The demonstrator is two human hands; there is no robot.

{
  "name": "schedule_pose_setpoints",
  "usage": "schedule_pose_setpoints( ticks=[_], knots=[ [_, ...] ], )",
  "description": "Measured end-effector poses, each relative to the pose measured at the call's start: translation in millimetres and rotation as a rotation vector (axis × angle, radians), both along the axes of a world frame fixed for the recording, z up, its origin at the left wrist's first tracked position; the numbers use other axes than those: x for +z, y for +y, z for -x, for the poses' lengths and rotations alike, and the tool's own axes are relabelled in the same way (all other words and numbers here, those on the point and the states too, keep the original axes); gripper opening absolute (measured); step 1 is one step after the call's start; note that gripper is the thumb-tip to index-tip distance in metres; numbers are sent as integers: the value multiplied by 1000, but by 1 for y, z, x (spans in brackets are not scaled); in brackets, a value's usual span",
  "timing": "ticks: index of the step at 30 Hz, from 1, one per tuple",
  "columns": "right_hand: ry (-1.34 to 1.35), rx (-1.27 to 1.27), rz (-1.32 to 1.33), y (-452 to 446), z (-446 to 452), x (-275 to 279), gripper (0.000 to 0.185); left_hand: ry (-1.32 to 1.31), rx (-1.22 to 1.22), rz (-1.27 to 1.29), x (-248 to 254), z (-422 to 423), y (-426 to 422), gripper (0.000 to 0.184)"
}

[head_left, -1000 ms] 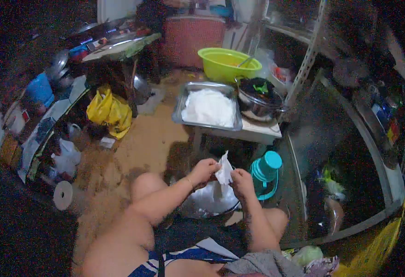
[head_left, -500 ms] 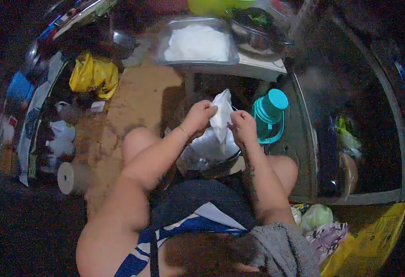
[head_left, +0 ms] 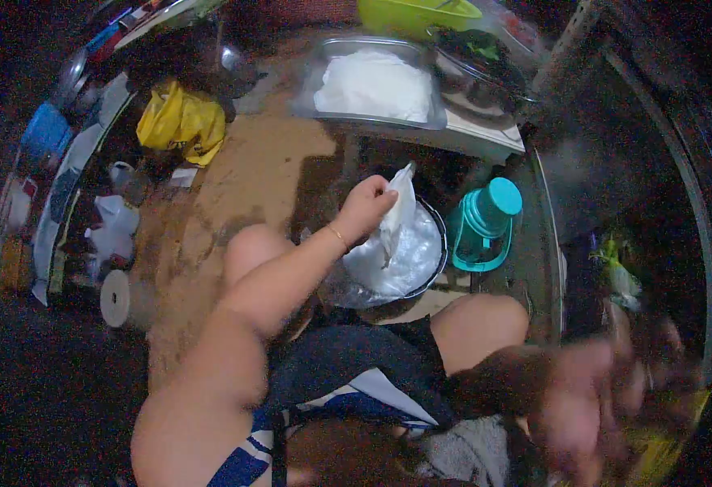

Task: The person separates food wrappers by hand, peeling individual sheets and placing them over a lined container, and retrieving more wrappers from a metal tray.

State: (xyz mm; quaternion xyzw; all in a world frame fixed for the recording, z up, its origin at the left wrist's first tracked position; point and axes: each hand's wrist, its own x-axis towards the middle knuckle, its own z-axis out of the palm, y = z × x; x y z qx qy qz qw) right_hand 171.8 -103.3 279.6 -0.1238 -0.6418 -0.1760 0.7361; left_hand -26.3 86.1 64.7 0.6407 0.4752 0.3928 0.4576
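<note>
My left hand (head_left: 366, 209) is closed, pinching a limp white piece (head_left: 399, 213) by its side. The piece hangs as a narrow pointed shape; whether it is plastic or cloth I cannot tell. Below it stands a dark-rimmed round bucket (head_left: 442, 243) lined with shiny clear plastic (head_left: 415, 264), between my knees. At the lower right, my right hand (head_left: 579, 406) is smeared by motion, away from the bucket, and its fingers cannot be made out.
A clear tray (head_left: 311, 91) of white stuff (head_left: 376, 85) stands ahead, beside a dark pot (head_left: 486, 73) and a green basin (head_left: 421, 18). Turquoise containers (head_left: 482, 227) stand right of the bucket. A yellow bag (head_left: 181, 122) and a white roll (head_left: 116, 299) lie left.
My right hand has let go of the white piece and swung to the lower right. My left hand still holds the piece above the bucket. The view has shifted slightly.
</note>
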Motion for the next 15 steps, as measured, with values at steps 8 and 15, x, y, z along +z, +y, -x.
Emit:
schedule_pose_setpoints(
  ticks=[8,15],
  knots=[
    [-98,-273,-344,-50,12,58,40,70,8,-71,-3,-4,3,15],
    [-167,-355,-278,-78,21,76,56,-11,15,0,-3,6,0,16]
  ],
)
